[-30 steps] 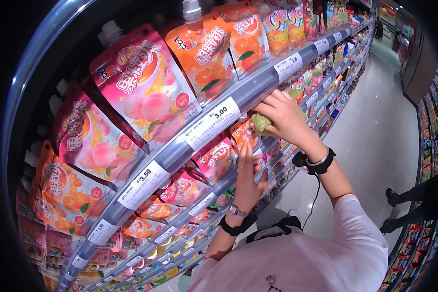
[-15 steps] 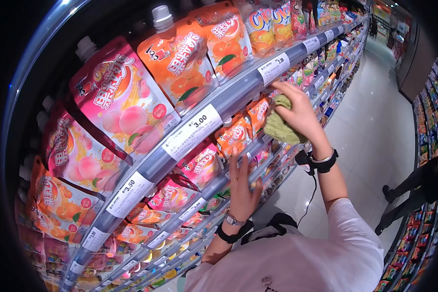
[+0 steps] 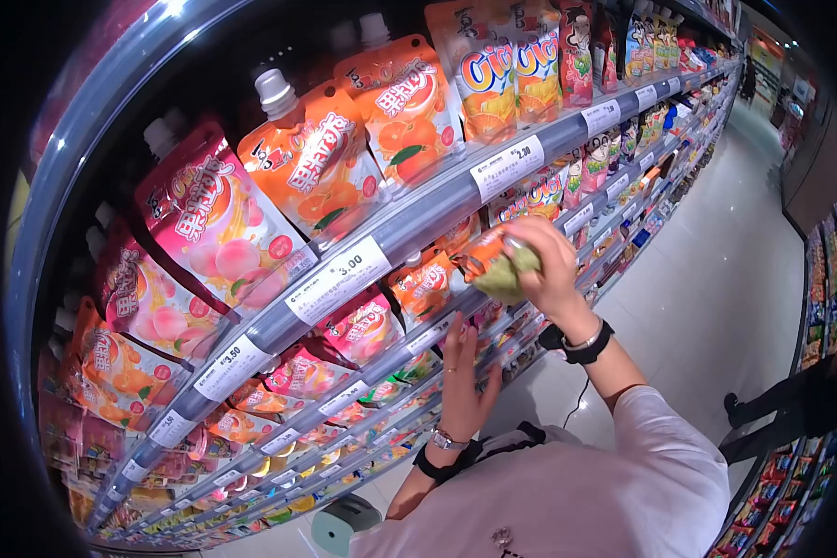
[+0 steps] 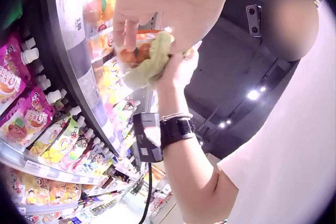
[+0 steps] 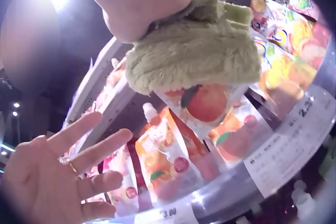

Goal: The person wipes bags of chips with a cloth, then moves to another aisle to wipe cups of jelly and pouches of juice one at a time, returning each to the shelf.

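Observation:
My right hand grips a fuzzy green cloth together with an orange spouted drink pouch, in front of the lower shelf. The right wrist view has the folded cloth covering the pouch's upper part, while its printed orange fruit shows below. My left hand is raised to the left of it, near the lower shelf's front edge, fingers straight and spread. In the right wrist view that left hand shows an empty palm and a ring.
Pink peach pouches and orange pouches line the upper shelf, behind a curved rail with price tags. More orange pouches stand on the lower shelf. A cable hangs from my right wrist. Another person's legs are across the aisle.
The right hand moved down and outward from the shelf rail; an orange pouch now shows in it with the cloth. The left hand stays raised with fingers spread. The view shifted along the shelf.

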A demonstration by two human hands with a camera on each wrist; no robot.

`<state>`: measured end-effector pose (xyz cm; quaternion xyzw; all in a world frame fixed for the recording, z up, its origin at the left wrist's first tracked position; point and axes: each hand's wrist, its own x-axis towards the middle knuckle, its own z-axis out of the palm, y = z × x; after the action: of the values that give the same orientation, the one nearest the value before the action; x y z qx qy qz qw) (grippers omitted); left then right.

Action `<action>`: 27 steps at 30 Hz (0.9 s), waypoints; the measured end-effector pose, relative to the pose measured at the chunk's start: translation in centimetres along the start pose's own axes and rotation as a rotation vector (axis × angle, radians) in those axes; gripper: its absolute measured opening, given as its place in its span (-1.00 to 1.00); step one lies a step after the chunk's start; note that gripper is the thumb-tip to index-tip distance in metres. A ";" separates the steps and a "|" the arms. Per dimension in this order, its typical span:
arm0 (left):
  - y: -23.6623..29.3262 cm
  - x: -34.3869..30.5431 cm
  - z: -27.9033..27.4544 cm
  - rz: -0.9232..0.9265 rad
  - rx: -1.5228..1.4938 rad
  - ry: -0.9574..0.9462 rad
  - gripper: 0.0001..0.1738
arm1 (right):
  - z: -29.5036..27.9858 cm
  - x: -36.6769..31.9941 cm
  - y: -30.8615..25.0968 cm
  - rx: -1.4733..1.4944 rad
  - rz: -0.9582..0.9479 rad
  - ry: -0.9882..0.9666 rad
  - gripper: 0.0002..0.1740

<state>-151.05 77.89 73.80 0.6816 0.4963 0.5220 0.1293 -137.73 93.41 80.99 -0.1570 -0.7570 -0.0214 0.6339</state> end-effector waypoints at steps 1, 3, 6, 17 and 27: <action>0.1 -0.2 0.0 0.026 0.032 0.005 -0.18 | -1.1 -0.1 -0.6 0.006 0.000 -0.002 -0.66; 0.3 -0.8 -0.4 0.058 0.050 0.061 -0.12 | -4.5 0.8 -3.3 0.019 -0.086 0.115 -0.65; 1.5 -0.2 -0.7 0.115 -0.014 0.052 0.03 | -9.0 2.8 -6.6 0.097 -0.051 -0.117 -0.67; 1.1 -6.1 5.2 -0.846 -1.450 -0.393 -0.17 | -11.0 -2.6 -7.9 -0.012 0.485 -0.340 -0.53; 3.1 -4.4 5.9 -0.820 -1.736 -0.139 -0.34 | -10.7 -7.3 -10.6 0.131 0.334 -0.293 -0.24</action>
<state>-144.27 74.90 70.93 0.1512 0.1280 0.5801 0.7901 -129.31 79.33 77.74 -0.2401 -0.8043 0.1559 0.5207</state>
